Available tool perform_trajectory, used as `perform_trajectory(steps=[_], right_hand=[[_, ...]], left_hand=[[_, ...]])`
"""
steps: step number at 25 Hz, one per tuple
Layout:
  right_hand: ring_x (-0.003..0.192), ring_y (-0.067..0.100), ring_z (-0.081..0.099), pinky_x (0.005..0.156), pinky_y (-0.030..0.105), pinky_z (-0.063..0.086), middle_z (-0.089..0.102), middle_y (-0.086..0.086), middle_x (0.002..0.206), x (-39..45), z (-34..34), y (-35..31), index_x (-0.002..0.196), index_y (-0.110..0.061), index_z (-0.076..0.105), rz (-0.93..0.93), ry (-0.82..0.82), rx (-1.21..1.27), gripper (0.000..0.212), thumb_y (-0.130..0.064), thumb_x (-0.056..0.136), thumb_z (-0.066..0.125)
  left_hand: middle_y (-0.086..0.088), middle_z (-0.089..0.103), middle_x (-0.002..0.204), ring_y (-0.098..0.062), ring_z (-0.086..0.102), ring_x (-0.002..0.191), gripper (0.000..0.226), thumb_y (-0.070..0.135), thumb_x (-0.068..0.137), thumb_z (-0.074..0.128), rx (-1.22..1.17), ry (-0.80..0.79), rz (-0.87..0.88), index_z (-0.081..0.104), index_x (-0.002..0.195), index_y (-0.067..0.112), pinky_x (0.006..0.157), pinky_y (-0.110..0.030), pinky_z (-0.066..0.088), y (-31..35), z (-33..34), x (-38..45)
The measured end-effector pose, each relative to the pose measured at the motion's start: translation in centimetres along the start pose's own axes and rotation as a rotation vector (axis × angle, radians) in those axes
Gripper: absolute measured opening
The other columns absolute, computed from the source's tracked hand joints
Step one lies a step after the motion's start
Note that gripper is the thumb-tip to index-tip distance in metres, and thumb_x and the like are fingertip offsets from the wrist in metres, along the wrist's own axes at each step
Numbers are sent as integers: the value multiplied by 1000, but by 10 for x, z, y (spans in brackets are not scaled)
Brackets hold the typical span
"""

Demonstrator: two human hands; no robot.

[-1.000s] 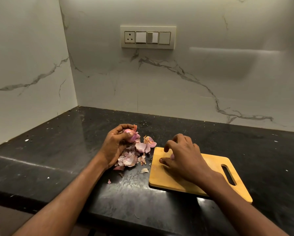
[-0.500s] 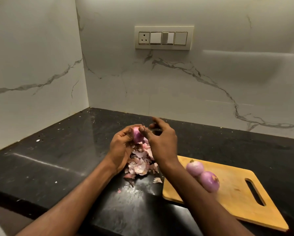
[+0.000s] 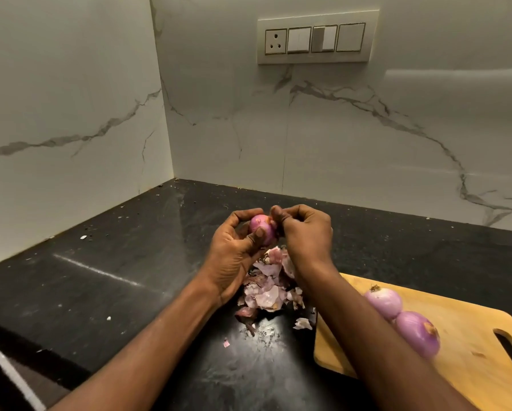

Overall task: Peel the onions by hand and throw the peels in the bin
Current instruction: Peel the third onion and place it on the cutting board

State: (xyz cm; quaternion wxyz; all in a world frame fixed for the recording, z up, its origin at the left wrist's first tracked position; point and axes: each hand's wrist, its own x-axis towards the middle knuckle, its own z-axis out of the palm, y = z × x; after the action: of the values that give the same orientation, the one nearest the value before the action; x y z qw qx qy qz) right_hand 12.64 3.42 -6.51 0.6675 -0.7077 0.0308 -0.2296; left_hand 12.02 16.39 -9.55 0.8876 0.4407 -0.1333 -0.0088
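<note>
Onion [image 3: 262, 226] is up in the air just above the peel pile [image 3: 268, 287], same as half a second back. Left hand [image 3: 234, 253] grips it, thumb across the front, and right hand [image 3: 305, 232] has closed in from a looser reach, fingers now curled and pinching at its right side. Right of the pile, two peeled onions [image 3: 403, 317] sit touching on the cutting board [image 3: 468, 345], unmoved. Dark counter [image 3: 100, 262] underneath.

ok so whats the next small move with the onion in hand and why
Probably pull the pinched skin away and drop it on the peel pile: the left hand grips the onion, the right hand pinches at its edge, directly above the pile.
</note>
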Motion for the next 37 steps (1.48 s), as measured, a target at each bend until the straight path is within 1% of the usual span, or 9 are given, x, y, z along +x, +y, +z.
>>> perform_trajectory(steps=[6,11,14,16,19,25,29,33,37], right_hand=[[76,19,71,69,45,62,73,1,75,-10,-1,-3,78,-17,74,-65,-4,-27,23,-21,99,68],[86,14,72,80,47,63,75,-5,89,-18,1,1,94,-27,74,-65,-32,-77,41,8,92,54],[99,6,69,93,35,60,75,-8,101,-19,2,-3,108,-20,78,-37,-105,-6,22,-6,98,65],[98,6,71,90,30,61,77,-8,101,-20,2,-4,109,-20,79,-67,-105,38,17,-18,93,76],[91,6,73,82,27,63,77,-8,95,-19,1,-3,99,-22,79,-174,-10,4,16,-12,87,81],[90,5,67,80,22,60,67,-14,92,-23,-1,-9,98,-23,72,-362,-49,-133,35,9,90,62],[87,18,59,76,35,53,61,-3,93,-25,6,-7,96,-12,69,-464,-99,-318,28,-13,84,45],[84,21,52,70,38,47,54,-2,89,-33,16,-5,89,-15,60,-464,-131,-419,38,-38,80,32],[85,22,55,74,41,50,59,6,94,-38,21,-8,94,-7,65,-328,-157,-276,19,-9,83,49]], left_hand=[[-29,63,134,-37,69,113,44,-6,92,57,-81,120,-42,54,135,-3,91,-46,62,1,4,1],[-26,68,126,-38,65,110,54,11,86,60,-112,137,-7,51,138,-2,87,-42,60,4,5,2],[-20,70,121,-29,69,106,35,3,98,52,-61,152,9,58,132,-4,82,-31,60,4,3,3],[-22,69,124,-28,72,107,30,4,103,49,-53,128,5,60,130,-5,83,-30,61,4,3,2],[-27,63,133,-32,68,115,32,6,104,48,3,94,9,60,131,-6,85,-33,61,3,2,2],[-28,65,128,-35,62,114,46,29,101,48,24,66,-40,63,128,-6,103,-47,51,2,6,-3],[-28,63,124,-36,58,117,52,36,110,39,-61,91,-92,61,128,-8,106,-45,46,-1,5,-3],[-11,72,95,-20,71,94,41,40,106,47,-71,52,-105,68,100,5,82,-33,61,2,14,-6],[-5,66,92,-15,64,86,21,29,97,59,-19,107,-58,68,95,10,76,-26,58,4,13,-4]])
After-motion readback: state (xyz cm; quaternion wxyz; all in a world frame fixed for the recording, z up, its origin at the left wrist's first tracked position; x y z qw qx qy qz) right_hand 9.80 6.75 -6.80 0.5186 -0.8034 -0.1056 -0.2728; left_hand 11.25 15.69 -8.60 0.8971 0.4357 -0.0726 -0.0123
